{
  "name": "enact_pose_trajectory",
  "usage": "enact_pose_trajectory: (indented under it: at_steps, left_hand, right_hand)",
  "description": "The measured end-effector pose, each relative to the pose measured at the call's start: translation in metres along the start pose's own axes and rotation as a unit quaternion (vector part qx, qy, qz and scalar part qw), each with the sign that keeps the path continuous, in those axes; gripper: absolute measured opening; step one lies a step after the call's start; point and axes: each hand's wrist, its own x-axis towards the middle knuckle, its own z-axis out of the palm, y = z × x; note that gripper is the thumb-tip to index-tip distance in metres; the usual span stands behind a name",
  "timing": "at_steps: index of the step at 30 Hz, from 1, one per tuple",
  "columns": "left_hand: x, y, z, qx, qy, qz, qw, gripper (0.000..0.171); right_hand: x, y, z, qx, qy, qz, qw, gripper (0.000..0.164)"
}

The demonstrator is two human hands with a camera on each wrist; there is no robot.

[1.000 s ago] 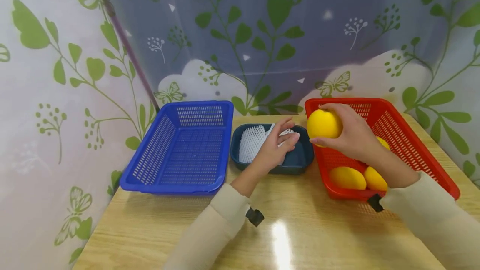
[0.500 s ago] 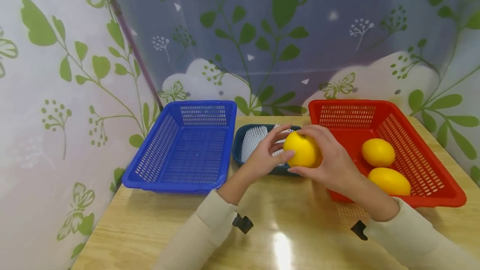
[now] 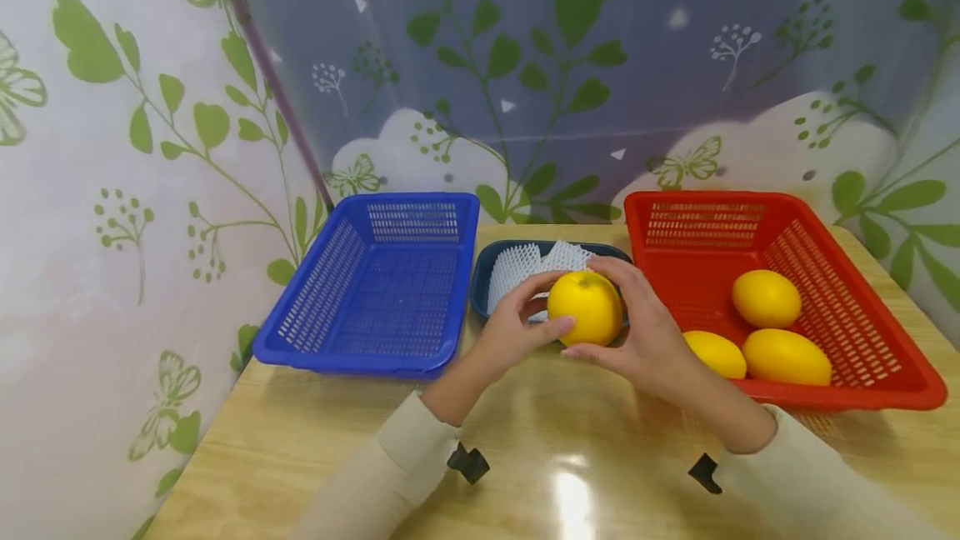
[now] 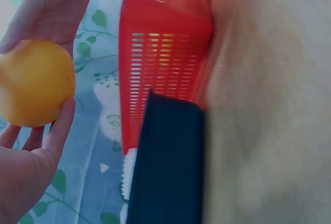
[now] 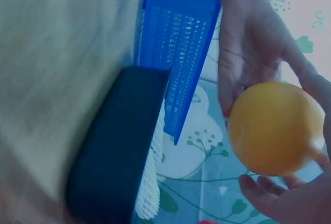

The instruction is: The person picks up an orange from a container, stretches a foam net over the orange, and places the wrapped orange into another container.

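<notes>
A round yellow fruit (image 3: 585, 308), orange-like with a small stem dimple on top, is held up between both hands in front of the dark teal tray (image 3: 480, 273). My left hand (image 3: 517, 319) grips its left side, thumb in front and fingers behind. From the right, my right hand (image 3: 641, 332) holds it with the thumb low and the fingers over the far side. The left wrist view shows the fruit (image 4: 39, 84) between the two hands, as does the right wrist view. White foam fruit nets (image 3: 513, 269) lie in the tray, partly hidden by the hands.
To the left stands a blue plastic basket (image 3: 390, 298) with nothing seen inside. A red plastic basket (image 3: 697, 273) on the right holds several yellow fruits (image 3: 787, 357). All stand on a wooden table (image 3: 525, 440), against a leaf-patterned cloth (image 3: 525, 90).
My right hand has carried the fruit left and down from the red basket's edge to in front of the tray. My left hand has moved from over the foam nets onto the fruit.
</notes>
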Motion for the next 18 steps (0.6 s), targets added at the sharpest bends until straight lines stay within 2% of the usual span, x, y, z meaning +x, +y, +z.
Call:
enact_pose_trajectory:
  at_steps: [3, 6, 9, 13, 18]
  left_hand:
    - [-0.006, -0.003, -0.006, -0.008, 0.013, -0.008, 0.9998, 0.055]
    - [-0.010, -0.006, -0.010, -0.005, 0.022, -0.016, 0.9996, 0.054]
    - [-0.015, -0.009, -0.011, -0.006, 0.018, -0.027, 0.9994, 0.054]
    - [-0.023, -0.013, -0.009, -0.021, 0.013, -0.046, 0.9986, 0.054]
    - [-0.032, -0.017, -0.007, -0.006, 0.017, -0.057, 0.9982, 0.054]
  right_hand:
    - [-0.001, -0.002, 0.001, 0.085, -0.039, 0.071, 0.993, 0.095]
    - [-0.003, -0.002, 0.003, 0.170, -0.062, 0.124, 0.976, 0.091]
    - [-0.007, 0.000, 0.007, 0.229, -0.077, 0.157, 0.958, 0.087]
    - [-0.016, 0.003, 0.014, 0.249, -0.086, 0.206, 0.942, 0.083]
    - [-0.025, 0.005, 0.021, 0.237, -0.090, 0.235, 0.938, 0.080]
